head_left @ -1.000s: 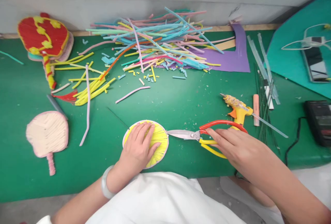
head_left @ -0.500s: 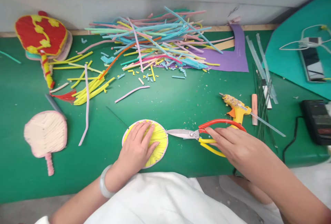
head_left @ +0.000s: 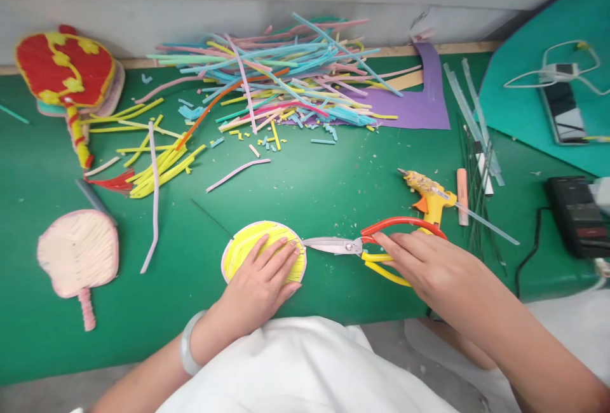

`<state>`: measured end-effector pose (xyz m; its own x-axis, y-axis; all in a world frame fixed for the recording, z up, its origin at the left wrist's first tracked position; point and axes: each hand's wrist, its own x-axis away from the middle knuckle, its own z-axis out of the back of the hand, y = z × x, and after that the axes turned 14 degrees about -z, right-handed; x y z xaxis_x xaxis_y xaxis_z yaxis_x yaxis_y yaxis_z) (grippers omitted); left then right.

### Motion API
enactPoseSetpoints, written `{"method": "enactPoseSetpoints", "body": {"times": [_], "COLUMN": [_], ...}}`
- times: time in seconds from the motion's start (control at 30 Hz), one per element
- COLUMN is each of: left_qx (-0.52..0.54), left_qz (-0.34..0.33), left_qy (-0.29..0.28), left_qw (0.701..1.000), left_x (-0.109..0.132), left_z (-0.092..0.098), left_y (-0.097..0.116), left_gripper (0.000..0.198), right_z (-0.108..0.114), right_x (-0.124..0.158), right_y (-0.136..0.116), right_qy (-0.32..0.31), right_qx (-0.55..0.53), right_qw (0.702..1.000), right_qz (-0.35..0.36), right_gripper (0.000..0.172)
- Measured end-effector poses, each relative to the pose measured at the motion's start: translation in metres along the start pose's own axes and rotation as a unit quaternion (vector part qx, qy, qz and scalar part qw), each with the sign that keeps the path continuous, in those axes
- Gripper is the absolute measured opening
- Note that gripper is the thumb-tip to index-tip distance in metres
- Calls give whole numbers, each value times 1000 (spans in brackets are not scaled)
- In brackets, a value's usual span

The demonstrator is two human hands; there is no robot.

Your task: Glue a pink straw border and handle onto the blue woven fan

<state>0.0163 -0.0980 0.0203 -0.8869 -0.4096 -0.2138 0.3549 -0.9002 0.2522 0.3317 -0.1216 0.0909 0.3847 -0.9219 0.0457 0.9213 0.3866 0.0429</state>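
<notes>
My left hand [head_left: 262, 279] lies flat with its fingers stretched over a round yellow fan panel [head_left: 241, 246], which has a pale pink rim. The fingers hide the panel's right and lower parts. A thin dark wire [head_left: 210, 216] runs out from the panel's upper left edge. Scissors [head_left: 331, 245] with red and yellow handles lie low over the table, their closed blades pointing left and the tip at the panel's right rim. My right hand [head_left: 424, 264] is closed on the handles; its palm side is hidden.
Behind lies a heap of coloured pipe cleaners [head_left: 267, 76] on purple foam [head_left: 410, 111]. A yellow glue gun [head_left: 431, 196] sits beyond the scissors, near dark wires [head_left: 469, 184]. On the left are a pink fan [head_left: 79, 251] and a red fan [head_left: 64, 70].
My left hand has slid right and slightly down across the panel, uncovering its left side. The scissors and my right hand keep their place by the rim. The view has shifted a little.
</notes>
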Motion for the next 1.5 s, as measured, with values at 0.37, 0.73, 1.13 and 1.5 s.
{"method": "enactPoseSetpoints", "body": {"times": [0.37,0.73,1.13,1.5], "left_qx": [-8,-13,-35,-34], "left_qz": [-1,-8,13,19], "left_qy": [-27,-45,-44,-20], "left_qw": [1000,999,998,999], "left_x": [1,-3,-7,-7], "left_z": [-7,-2,-7,-9], "left_y": [1,3,9,10], "left_gripper": [48,40,45,45], "right_z": [14,10,5,4], "right_x": [-5,-4,0,-2], "right_y": [-4,-4,-2,-1], "right_qy": [-14,-22,-22,-10], "right_qx": [-33,-45,2,-9], "right_qw": [999,999,1000,1000], "right_qz": [-12,-8,-8,-8], "right_gripper": [54,57,50,48]}}
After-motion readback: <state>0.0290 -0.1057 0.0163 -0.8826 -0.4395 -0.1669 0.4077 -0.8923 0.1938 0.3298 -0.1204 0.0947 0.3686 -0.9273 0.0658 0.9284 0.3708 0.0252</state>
